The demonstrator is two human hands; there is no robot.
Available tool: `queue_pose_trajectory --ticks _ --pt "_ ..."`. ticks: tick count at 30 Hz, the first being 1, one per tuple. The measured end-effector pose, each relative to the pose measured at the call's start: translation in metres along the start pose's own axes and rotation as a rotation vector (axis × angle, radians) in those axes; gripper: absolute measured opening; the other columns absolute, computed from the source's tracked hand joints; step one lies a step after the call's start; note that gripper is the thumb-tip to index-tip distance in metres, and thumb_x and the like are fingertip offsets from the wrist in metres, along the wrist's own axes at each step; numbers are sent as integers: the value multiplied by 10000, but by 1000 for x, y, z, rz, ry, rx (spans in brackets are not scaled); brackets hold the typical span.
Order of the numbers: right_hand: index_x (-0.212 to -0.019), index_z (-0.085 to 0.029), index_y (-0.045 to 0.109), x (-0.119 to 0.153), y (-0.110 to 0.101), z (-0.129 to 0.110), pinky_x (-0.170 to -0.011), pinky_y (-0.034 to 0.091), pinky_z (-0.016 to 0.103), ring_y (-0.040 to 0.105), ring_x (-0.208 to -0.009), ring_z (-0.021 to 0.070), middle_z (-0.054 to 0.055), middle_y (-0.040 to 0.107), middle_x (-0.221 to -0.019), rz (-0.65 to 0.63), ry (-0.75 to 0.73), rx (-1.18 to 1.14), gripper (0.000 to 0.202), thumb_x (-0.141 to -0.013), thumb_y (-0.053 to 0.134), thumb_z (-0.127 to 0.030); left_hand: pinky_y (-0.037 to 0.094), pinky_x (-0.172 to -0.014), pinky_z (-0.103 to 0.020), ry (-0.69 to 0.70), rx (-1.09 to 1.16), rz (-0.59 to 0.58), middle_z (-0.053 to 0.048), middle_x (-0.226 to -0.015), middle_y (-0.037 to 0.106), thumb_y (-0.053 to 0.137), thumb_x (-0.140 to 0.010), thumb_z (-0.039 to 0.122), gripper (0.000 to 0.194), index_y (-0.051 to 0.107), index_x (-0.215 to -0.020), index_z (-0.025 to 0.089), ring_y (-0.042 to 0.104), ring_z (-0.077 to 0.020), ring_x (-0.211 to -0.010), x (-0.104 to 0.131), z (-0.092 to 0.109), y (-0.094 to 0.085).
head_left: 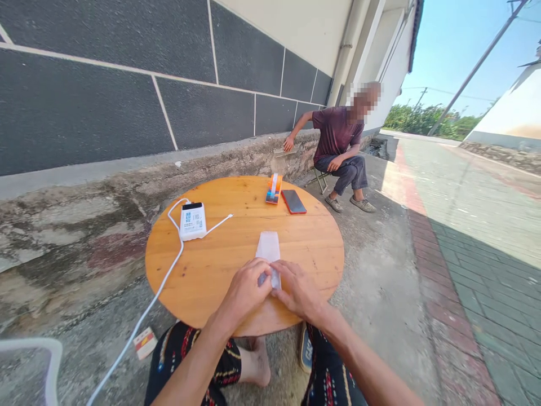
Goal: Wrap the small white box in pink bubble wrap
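Note:
A long, thin whitish strip (269,246), paper or plastic film, lies on the round wooden table (228,304) in front of me, pointing away from me. My left hand (247,285) is closed over the left side of its near end, fingers curled and thumb pressed in. From the other side my right hand (298,288) pinches the same end, with its thumb nearest to me and its fingers along the edge. The fingers partly cover the near end, so its exact folds are hidden.
Toward the back of the table are an orange tape dispenser-like object (274,189) and a phone (293,201). A white power bank (193,221) with a white cable (163,282) stands at left. A person (340,138) sits beyond, near the wall. A small box (145,343) lies on the ground.

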State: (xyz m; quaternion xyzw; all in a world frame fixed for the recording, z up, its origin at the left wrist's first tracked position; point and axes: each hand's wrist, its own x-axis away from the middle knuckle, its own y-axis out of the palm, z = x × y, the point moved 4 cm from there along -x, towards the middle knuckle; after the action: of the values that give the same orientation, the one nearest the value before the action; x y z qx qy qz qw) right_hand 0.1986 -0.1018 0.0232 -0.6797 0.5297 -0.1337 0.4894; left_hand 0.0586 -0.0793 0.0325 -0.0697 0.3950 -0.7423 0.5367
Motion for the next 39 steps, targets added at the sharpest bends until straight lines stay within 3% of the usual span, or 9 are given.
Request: queue_pose_trajectory --ticks 10,14,20,24,31,35,39 --pt "-1148 -165 591 7 -6 -13 -954 435 350 582 -1066 222 96 645 -1138 -35 37 -184 403 -749 619 -111 340 -636 -239 -136 43 -27 9 -762 577 463 -719 119 123 565 -701 186 503 -134 -692 16 9 -2" --pt "-1110 -196 631 6 -11 -13 -887 445 311 603 -990 206 48 670 -1091 -144 107 -267 409 -709 668 -123 313 -592 -233 -207 67 -72 24 -669 547 472 -705 148 124 593 -694 177 463 -121 -619 17 7 -5" --pt "-1040 -190 680 -14 -5 10 -740 457 275 610 -802 174 0 693 -871 -311 237 -380 313 -734 697 -255 297 -510 -222 -348 248 -170 34 -570 497 474 -720 236 160 604 -684 149 426 -111 -538 -1 -6 -6" --pt "-1020 -192 675 -15 -7 6 -753 455 281 612 -819 179 2 692 -893 -320 219 -350 286 -739 680 -237 294 -514 -220 -309 232 -142 40 -567 480 467 -736 229 153 581 -665 156 417 -107 -539 1 -6 -6" --pt "-1165 -199 579 13 -13 -20 -938 425 340 574 -1069 217 56 636 -1165 -202 140 -259 478 -704 690 -139 365 -623 -230 -139 111 22 7 -764 577 472 -789 164 123 552 -700 188 505 -127 -674 37 10 1" --pt "-1210 -179 564 21 -19 -17 -1021 381 393 518 -1183 253 108 593 -1250 -212 57 -217 538 -727 745 -329 412 -726 -234 -80 119 86 -19 -934 622 468 -833 156 136 555 -735 197 574 -144 -839 49 11 7" --pt "-1279 -147 524 17 -21 -7 -1033 379 434 496 -1222 287 155 551 -1308 -214 96 -184 712 -693 749 -483 426 -784 -235 -41 130 134 -23 -968 635 464 -850 154 145 564 -757 203 588 -148 -919 52 10 10"
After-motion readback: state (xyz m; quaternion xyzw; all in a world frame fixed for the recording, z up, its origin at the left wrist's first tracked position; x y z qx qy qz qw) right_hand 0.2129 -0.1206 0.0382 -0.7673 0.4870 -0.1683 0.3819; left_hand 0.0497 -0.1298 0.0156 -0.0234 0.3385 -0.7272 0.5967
